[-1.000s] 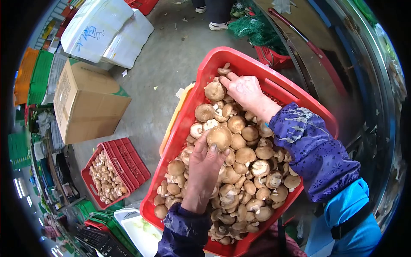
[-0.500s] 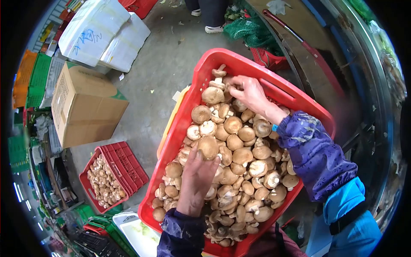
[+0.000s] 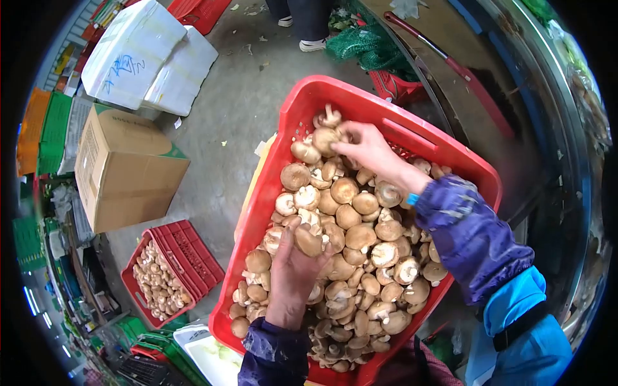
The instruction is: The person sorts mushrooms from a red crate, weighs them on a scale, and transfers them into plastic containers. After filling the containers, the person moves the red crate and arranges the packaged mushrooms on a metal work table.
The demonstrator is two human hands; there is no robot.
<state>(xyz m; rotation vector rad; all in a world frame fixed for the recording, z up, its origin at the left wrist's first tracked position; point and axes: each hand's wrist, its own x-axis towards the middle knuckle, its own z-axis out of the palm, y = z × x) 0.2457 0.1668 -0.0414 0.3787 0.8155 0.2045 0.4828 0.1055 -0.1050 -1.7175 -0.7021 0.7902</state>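
Note:
Brown-capped shiitake mushrooms (image 3: 351, 219) fill a red plastic crate (image 3: 351, 106), some cap up and others showing pale stems. Over the crate's left part, my left hand (image 3: 290, 283) is closed around one mushroom (image 3: 308, 242), its cap between thumb and fingers. Toward the far corner, my right hand (image 3: 372, 153) grips another mushroom (image 3: 324, 139) by its edge, slightly blurred. Loose mushrooms lie just beneath both hands, and my right fingertips are partly hidden behind that cap.
Left on the floor are a smaller red crate of mushrooms (image 3: 158, 283), a cardboard box (image 3: 138, 180) and white foam boxes (image 3: 132, 58). Another person's legs (image 3: 309, 19) stand beyond, near green netting (image 3: 370, 46). A red-handled tool (image 3: 473, 80) lies at right.
My right hand has moved slightly toward me and now shows a mushroom in its fingers. The mushroom in my left hand has tilted and dropped slightly. The view has shifted a little.

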